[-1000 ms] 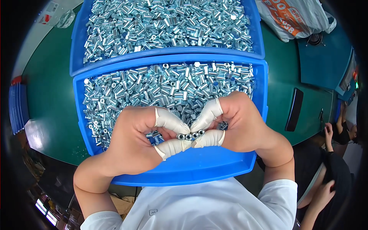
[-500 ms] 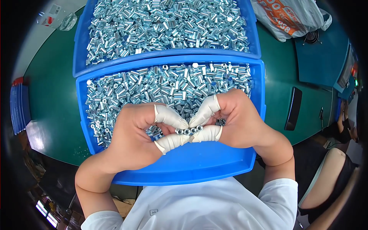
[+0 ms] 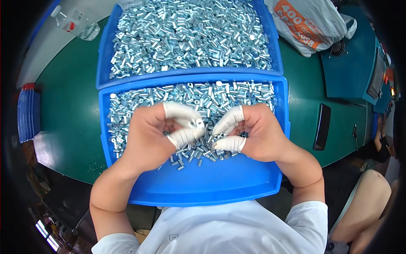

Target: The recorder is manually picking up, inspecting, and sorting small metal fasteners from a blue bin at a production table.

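Observation:
My left hand [image 3: 158, 129] is closed in a pinch, its thumb and finger wrapped in white tape or finger covers. A small shiny metal sleeve [image 3: 199, 123] shows at its fingertips, slightly blurred. Just to the right, my right hand [image 3: 253, 131] pinches a few metal sleeves [image 3: 218, 136] side by side, their hollow ends facing up. White covers are on its thumb and finger too. Both hands are above the near blue tray [image 3: 207, 186], which holds a heap of similar silvery sleeves [image 3: 198, 99]. A gap separates the two sets of fingertips.
A second blue tray [image 3: 105, 51], full of sleeves, adjoins the far side. On the green table [image 3: 67, 139] are a phone-like black object [image 3: 322, 127], a plastic bag [image 3: 308, 25] and a clear bottle [image 3: 76, 23]. Blue bins [image 3: 28, 114] stand left. Another person's leg [image 3: 363, 203] is at right.
My hands have moved apart, splitting the row of sleeves between them. My left hand has shifted up and left. The whole view has shifted slightly.

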`<state>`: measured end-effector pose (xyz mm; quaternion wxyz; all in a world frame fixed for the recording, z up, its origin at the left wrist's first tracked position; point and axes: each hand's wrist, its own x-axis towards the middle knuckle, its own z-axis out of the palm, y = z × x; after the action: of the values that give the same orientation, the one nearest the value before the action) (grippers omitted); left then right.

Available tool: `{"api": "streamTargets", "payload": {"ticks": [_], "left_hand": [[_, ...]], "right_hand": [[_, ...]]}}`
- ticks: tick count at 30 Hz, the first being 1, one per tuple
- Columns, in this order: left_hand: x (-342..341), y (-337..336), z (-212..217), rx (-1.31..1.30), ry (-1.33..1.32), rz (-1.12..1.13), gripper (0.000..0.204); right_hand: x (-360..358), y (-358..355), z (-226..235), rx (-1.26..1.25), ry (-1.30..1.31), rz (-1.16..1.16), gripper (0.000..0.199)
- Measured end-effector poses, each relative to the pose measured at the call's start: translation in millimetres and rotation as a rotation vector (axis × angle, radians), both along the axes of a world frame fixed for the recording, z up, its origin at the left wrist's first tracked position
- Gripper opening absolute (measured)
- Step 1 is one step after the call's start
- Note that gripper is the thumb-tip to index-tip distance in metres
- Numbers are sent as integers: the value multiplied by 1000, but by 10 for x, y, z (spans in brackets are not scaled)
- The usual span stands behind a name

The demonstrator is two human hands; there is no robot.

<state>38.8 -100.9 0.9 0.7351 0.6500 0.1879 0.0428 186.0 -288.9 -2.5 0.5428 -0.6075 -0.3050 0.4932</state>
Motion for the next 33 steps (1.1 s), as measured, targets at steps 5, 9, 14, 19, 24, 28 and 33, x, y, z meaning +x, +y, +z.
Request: {"api": "streamTargets", "payload": {"ticks": [5,9,14,19,24,28,33], "left_hand": [[192,381,-75,142,-81,438,49],[208,418,-105,159,-136,525,61],[136,342,-69,104,-68,253,29],[89,233,-95,230,-59,135,19],[53,207,-107,265,-101,102,18],[65,202,-107,291,-92,94,19],[69,195,-67,300,-97,114,18]], "right_hand": [[2,-36,-39,9,7,-18,18],[-1,-22,-29,49,-3,-11,17],[12,7,-124,18,31,-70,20],[87,40,18,-42,-72,-125,22],[410,369,149,-4,-294,-245,37],[487,448,36,157,-305,-428,50],[397,70,-113,52,-339,-356,40]]}}
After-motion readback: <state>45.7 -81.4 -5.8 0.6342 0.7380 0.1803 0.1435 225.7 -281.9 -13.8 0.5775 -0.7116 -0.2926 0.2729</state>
